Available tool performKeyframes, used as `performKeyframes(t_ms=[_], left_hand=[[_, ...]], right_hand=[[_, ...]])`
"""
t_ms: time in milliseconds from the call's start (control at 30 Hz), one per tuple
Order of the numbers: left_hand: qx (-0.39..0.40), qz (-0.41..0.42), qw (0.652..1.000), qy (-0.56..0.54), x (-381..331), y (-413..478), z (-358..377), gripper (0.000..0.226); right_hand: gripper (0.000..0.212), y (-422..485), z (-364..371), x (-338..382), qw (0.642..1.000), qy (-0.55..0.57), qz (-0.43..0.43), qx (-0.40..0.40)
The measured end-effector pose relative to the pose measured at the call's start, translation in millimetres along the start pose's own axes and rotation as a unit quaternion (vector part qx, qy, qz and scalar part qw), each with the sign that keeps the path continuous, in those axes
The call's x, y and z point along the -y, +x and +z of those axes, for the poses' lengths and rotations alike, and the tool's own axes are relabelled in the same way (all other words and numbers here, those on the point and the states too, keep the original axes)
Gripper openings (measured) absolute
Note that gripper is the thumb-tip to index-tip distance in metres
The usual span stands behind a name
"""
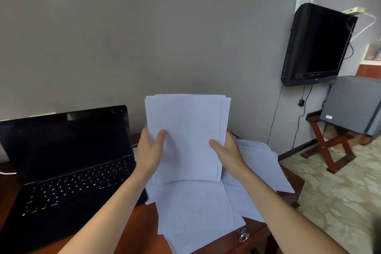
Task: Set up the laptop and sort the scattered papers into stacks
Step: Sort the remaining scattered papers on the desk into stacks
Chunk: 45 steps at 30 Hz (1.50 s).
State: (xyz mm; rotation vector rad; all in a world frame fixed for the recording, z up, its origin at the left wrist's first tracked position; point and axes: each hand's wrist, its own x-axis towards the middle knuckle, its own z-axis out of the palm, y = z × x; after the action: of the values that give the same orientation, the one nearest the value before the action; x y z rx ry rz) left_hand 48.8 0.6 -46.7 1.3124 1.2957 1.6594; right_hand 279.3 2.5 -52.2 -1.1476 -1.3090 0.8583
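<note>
Currently on the sorting step. Left grip (149, 148) and right grip (228, 152) each pinch the sheaf (185, 136) at its side edges, thumbs on the near face and fingers hidden behind. The sheaf stands upright at frame centre, blank side toward me. Its top edges are staggered, so the sheets are not flush. I cannot tell whether its lower edge rests on the papers below or hangs just above them.

Laptop (68, 163) sits on the bench (144, 220) at lower left, lid open, screen dark, key legends glowing. I judge the set-up part largely done, though a dark screen does not tell me whether it is running.

Loose papers (195, 212) lie fanned on the bench below the sheaf, overlapping each other. One corner touches or covers the laptop's near right corner. Printed sheets (261, 161) spread to the right of centre, behind the right grip, and some hang past the bench edge.

Judgement: roughly midway, with one bundle gathered and the rest unsorted.

Next move calls for squaring the sheaf against the bench, both grips loosened enough for the sheets to settle. It then needs setting down on a spot apart from the loose sheets. The overhanging sheets could slide to the floor if nudged.
</note>
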Motion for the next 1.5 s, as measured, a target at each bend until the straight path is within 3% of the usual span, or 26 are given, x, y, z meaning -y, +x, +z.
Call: performKeyframes(t_ms=[100, 300, 467, 667, 800, 867, 933, 1000, 1100, 1233, 1333, 1400, 1500], left_hand=[[0.042, -0.047, 0.998, 0.021, 17.6, -2.8, -6.0, 0.037], [0.099, -0.058, 0.993, 0.025, 20.5, -11.5, -21.1, 0.026], [0.137, -0.085, 0.986, 0.038, 34.3, -28.1, -40.0, 0.031], [0.086, -0.120, 0.987, 0.068, 69.5, -48.0, -50.5, 0.035], [0.078, -0.128, 0.984, 0.091, 79.3, -47.5, -47.7, 0.034], [0.077, -0.127, 0.984, 0.102, 80.7, -44.5, -43.3, 0.033], [0.074, -0.125, 0.983, 0.109, 81.7, -41.0, -36.2, 0.030], [0.075, -0.121, 0.983, 0.114, 83.1, -38.3, -26.2, 0.027], [0.080, -0.110, 0.983, 0.127, 83.3, -36.6, -7.7, 0.024], [0.088, -0.110, 0.981, 0.134, 86.2, -29.4, 12.9, 0.023], [0.091, -0.121, 0.978, 0.141, 92.3, -28.5, 17.2, 0.018], [0.097, -0.118, 0.977, 0.148, 97.4, -31.8, 14.3, 0.017], [0.101, -0.108, 0.978, 0.149, 99.4, -34.6, 10.0, 0.020]], right_hand=[[0.031, -8.0, -0.4, -21.7, 0.996, -0.048, 0.065, 0.035], [0.024, -16.8, 2.4, -21.8, 0.998, -0.050, 0.031, -0.002], [0.023, -27.3, -1.2, -33.0, 0.993, -0.062, 0.076, 0.064], [0.029, -39.4, -20.5, -69.6, 0.990, -0.088, 0.083, 0.071], [0.027, -36.7, -59.9, -84.4, 0.981, -0.186, 0.053, 0.034], [0.026, -32.3, -81.7, -90.6, 0.933, -0.358, 0.025, 0.018], [0.050, -33.3, -102.8, -97.1, 0.828, -0.558, 0.039, 0.041], [0.068, -40.4, -115.7, -103.4, 0.795, -0.596, 0.098, 0.066], [0.071, -51.3, -124.0, -114.6, 0.811, -0.572, 0.110, 0.059], [0.048, -55.3, -131.5, -109.6, 0.834, -0.548, 0.048, 0.037], [0.040, -55.3, -139.1, -109.1, 0.861, -0.501, 0.051, -0.062], [0.060, -53.6, -147.9, -114.2, 0.861, -0.478, 0.109, -0.135], [0.093, -54.5, -158.3, -114.8, 0.871, -0.413, 0.217, -0.154]])
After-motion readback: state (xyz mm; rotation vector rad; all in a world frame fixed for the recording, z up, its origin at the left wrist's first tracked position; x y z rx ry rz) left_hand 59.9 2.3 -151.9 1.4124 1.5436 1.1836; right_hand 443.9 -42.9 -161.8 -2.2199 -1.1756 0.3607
